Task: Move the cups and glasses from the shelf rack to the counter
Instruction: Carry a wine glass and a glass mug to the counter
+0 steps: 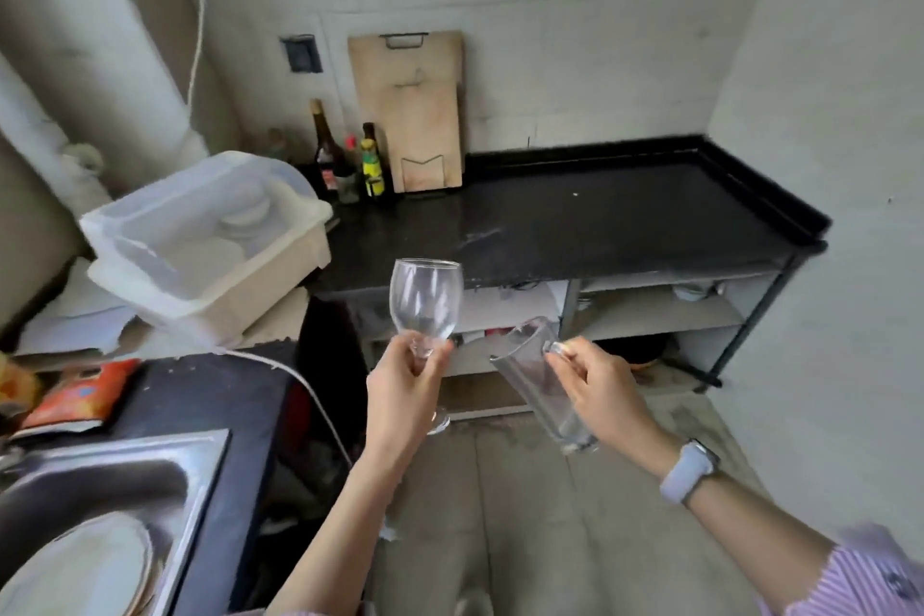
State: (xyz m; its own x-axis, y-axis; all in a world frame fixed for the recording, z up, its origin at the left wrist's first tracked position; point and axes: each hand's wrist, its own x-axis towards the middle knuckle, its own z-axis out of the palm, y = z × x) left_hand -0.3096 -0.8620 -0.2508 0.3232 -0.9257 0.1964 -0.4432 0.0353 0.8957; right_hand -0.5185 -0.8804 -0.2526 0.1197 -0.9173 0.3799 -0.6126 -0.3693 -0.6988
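My left hand (407, 388) grips the stem of a clear wine glass (425, 298), held upright in the air in front of the black counter (600, 220). My right hand (595, 383) holds a tall clear tumbler (530, 375), tilted with its rim up and to the left. Both glasses hang over the floor, just short of the counter's front edge. Under the counter is the shelf rack (650, 310), with a few small items dimly visible on its shelves.
A white lidded dish box (210, 235) sits at the counter's left end. Bottles (350, 160) and a wooden cutting board (415, 110) stand against the back wall. A steel sink (115, 480) holding a plate is at lower left. A white cable (310, 395) hangs nearby.
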